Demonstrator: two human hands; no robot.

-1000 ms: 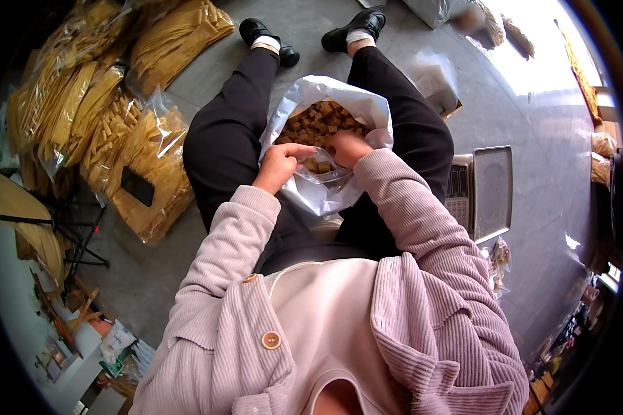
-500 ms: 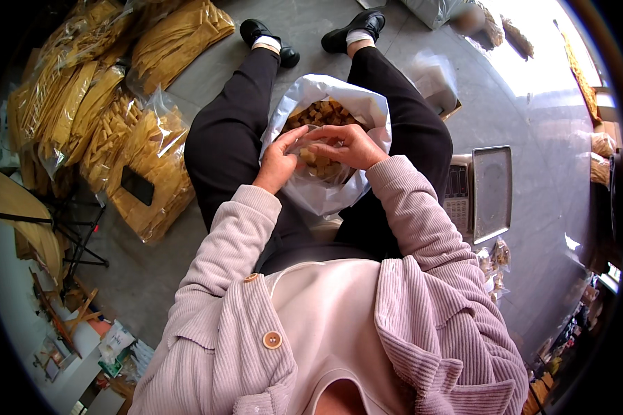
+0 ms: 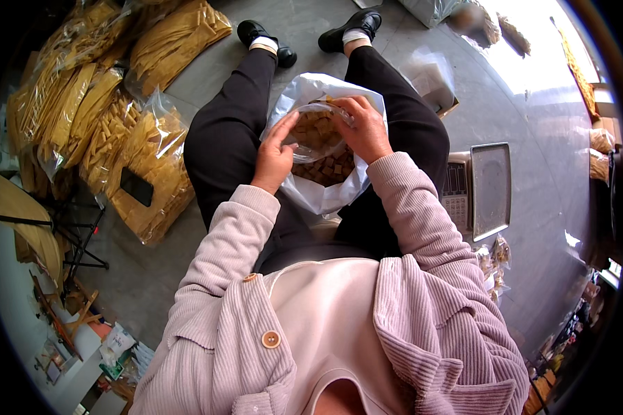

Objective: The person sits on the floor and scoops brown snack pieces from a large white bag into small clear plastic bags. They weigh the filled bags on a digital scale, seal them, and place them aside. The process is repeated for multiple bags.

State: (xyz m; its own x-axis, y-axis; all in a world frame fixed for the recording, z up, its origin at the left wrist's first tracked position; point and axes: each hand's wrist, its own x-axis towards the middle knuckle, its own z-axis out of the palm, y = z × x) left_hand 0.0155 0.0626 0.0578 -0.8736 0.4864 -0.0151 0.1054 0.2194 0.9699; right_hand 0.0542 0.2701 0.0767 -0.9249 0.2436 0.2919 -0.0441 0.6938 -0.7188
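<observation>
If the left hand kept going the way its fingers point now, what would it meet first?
Most likely the small clear bag of brown pieces that the left hand already touches; behind it is the large white bag. Depth is unclear.

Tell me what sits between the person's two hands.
In the head view, a small clear plastic bag of brown cubes sits between the left hand and right hand, above the large white plastic bag on the lap.
</observation>
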